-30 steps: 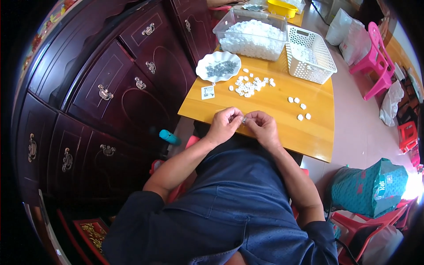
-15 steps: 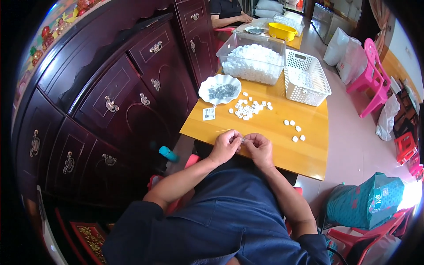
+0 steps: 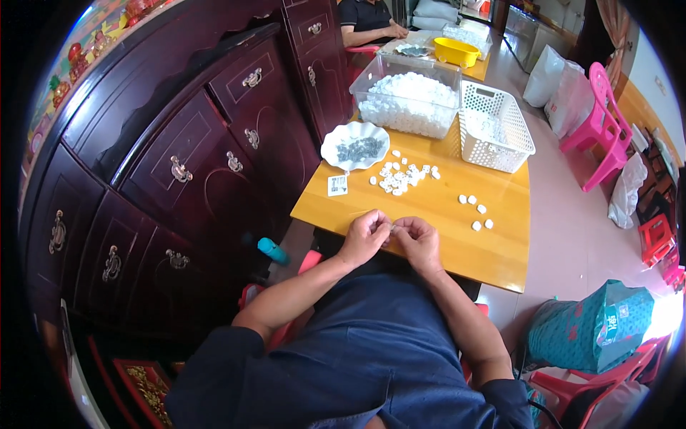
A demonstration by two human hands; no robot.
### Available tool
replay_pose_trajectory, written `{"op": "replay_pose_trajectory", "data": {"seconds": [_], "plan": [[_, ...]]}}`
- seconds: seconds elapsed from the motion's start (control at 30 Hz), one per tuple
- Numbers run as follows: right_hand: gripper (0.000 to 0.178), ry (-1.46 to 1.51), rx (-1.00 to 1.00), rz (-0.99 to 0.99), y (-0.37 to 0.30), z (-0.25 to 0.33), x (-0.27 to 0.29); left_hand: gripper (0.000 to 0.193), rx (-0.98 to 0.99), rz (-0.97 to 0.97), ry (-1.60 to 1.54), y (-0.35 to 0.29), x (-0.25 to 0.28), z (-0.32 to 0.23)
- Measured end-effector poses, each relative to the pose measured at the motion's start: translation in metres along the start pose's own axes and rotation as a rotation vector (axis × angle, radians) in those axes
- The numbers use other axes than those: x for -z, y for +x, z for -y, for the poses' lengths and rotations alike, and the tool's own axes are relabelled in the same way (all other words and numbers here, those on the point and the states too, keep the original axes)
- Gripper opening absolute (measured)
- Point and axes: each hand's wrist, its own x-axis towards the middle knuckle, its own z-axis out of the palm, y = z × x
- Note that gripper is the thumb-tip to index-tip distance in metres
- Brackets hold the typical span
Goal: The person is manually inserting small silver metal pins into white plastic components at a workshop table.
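Observation:
My left hand (image 3: 368,236) and my right hand (image 3: 418,242) meet over the near edge of the wooden table (image 3: 457,247), thumbs and fingers pinched together. Between the fingertips is something small, mostly covered, too small to name. Beyond the hands lies a loose cluster of small white plastic pieces (image 3: 401,177). Several more white pieces (image 3: 481,209) sit apart on the right side. A white scalloped dish (image 3: 336,134) with small grey parts (image 3: 359,149) stands at the far left, and a small printed white card (image 3: 337,186) lies in front of it.
At the back stand a clear bin (image 3: 407,127) heaped with white pieces and a white perforated basket (image 3: 504,157). A dark wooden cabinet (image 3: 200,143) flanks the left. Across the way, a person (image 3: 368,25) sits near a yellow tub (image 3: 457,51). Pink chair (image 3: 600,129) and teal bag (image 3: 572,325) stand right.
My hands stay nearly in place, still pinched together, with only slight finger movement. The seated person's hand at the back has shifted a little.

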Motion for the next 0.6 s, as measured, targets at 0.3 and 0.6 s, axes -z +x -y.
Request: {"op": "replay_pose_trajectory", "data": {"seconds": [0.3, 0.6], "plan": [[0.011, 0.125, -0.108, 0.035, 0.005, 0.005, 0.006, 0.017, 0.058, 0.008, -0.073, 0.009, 0.021, -0.018], [0.016, 0.233, -0.177, 0.022, 0.008, 0.008, 0.010, 0.023, -0.128, -0.132, 0.439, 0.072, 0.069, 0.006]]}}
